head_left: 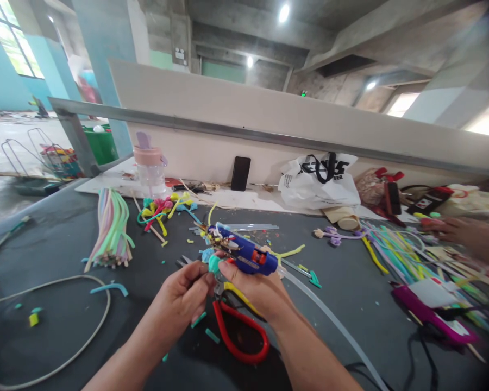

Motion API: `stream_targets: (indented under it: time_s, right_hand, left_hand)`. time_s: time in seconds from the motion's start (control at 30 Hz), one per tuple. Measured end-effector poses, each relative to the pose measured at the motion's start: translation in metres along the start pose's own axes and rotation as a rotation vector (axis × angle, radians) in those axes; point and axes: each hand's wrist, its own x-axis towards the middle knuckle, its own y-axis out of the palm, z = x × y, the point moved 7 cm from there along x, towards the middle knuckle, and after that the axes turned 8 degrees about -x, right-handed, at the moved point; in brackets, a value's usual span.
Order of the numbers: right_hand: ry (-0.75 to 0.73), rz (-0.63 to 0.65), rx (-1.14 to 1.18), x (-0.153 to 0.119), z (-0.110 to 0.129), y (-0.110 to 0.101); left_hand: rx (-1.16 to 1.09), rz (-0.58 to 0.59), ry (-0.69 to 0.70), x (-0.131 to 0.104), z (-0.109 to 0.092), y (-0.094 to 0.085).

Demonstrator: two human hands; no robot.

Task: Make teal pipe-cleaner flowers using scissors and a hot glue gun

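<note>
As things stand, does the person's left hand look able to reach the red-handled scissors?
Probably yes: the red-handled scissors lie close by, uncovered at the handle, though the left hand may need to release the turquoise piece first.

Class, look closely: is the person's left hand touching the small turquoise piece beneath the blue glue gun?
Touching: the head view shows the left hand with its fingertips against the turquoise piece.
</note>
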Motion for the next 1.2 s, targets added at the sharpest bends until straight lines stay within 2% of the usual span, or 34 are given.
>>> stream_targets:
  time_s: [0.17, 0.47, 0.93, 1.2]
  right_hand:
    - [0.055, 0.018, -0.022, -0.0009, 0.0023, -0.0057]
    - [0.007, -0.022, 0.099, -0.0014, -0.0015, 0.0014]
    - [0.042, -0.054, 0.036, -0.0004, 0.0065, 0.0]
    - [0.007, -0.035, 0.036, -0.0011, 0.0043, -0.001]
  left_hand:
    - [0.002, 0.035, 0.012, -0.0005, 0.0025, 0.0008]
    - [0.036, 0.07, 0.008, 0.0004, 0.0059, 0.0021]
    - [0.043, 0.019, 0.025, 0.0003, 0.0031, -0.0006]
    - [0.042, 0.047, 0.021, 0.0013, 0.0069, -0.0006]
